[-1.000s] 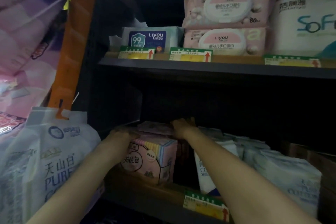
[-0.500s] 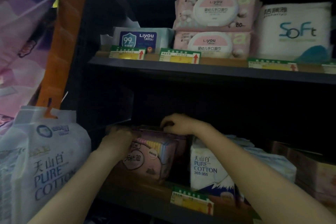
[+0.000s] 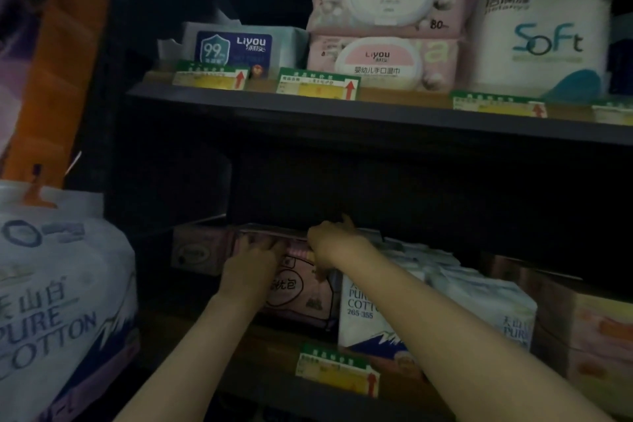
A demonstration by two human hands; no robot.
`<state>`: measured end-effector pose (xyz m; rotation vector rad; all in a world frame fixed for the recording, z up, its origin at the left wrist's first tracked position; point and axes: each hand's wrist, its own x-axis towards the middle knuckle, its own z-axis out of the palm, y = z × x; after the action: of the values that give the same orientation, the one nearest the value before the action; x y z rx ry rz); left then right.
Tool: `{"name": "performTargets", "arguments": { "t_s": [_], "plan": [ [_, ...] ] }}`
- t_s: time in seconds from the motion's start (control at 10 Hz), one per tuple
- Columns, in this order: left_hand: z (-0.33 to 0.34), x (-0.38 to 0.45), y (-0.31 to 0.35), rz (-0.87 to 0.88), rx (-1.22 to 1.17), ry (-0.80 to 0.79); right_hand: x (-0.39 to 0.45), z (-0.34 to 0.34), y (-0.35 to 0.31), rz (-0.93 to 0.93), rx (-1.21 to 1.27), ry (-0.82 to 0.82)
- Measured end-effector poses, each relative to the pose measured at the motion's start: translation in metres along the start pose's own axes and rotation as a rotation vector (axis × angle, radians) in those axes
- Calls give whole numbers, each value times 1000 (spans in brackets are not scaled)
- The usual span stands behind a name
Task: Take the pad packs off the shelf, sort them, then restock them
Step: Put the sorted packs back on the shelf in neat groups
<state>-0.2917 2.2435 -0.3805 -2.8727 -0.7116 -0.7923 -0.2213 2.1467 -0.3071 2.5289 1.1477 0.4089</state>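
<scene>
Both hands reach into a dim lower shelf (image 3: 274, 349) of a store display. The left hand (image 3: 251, 265) curls its fingers (image 3: 265, 245) over the top front edge of a pink pad pack (image 3: 298, 288), gripping it at the left corner; the right hand (image 3: 330, 243) lies over the same pack's top right edge with its fingers bent down behind it, one finger pointing back into the dark. How tightly the right fingers close cannot be told, as they are hidden behind the pack. The pack is soft, glossy plastic film, boxy in shape, printed with a rounded cartoon outline and dark characters, and it stands on the shelf's wooden-looking board, touching a white pad pack (image 3: 363, 312) marked "PURE COTTON" to its right. More white, pillowy packs (image 3: 479, 298) line up beyond, then pink and orange cartons (image 3: 582, 329) at the far right. A dull pink box (image 3: 198, 250) sits just left of the held pack. A green and yellow price tag (image 3: 337, 372) with a red arrow clips to the shelf edge below. On the upper shelf (image 3: 342, 113) sit a blue-labelled wipes pack (image 3: 236, 48), two stacked pink wipes packs (image 3: 387, 27) with oval lids, and a white "Soft" tissue pack (image 3: 541, 41). A large white "PURE COTTON" bag (image 3: 58, 291) hangs at left.
</scene>
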Motion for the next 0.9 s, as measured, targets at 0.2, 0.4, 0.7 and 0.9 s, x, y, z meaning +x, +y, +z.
{"name": "performTargets", "arguments": {
  "t_s": [0.2,0.4,0.7,0.9],
  "plan": [
    [0,-15,-7,59,-164,-72,6,-3,-6,49,35,-1],
    [-22,-50,-42,46,-415,13,-12,-6,-14,36,-20,-54],
    [-28,-42,-79,-210,-349,126,-4,-9,-48,-354,293,148],
    [-29,-17,-85,-187,-317,135,41,-17,-62,-412,373,55]
  ]
}}
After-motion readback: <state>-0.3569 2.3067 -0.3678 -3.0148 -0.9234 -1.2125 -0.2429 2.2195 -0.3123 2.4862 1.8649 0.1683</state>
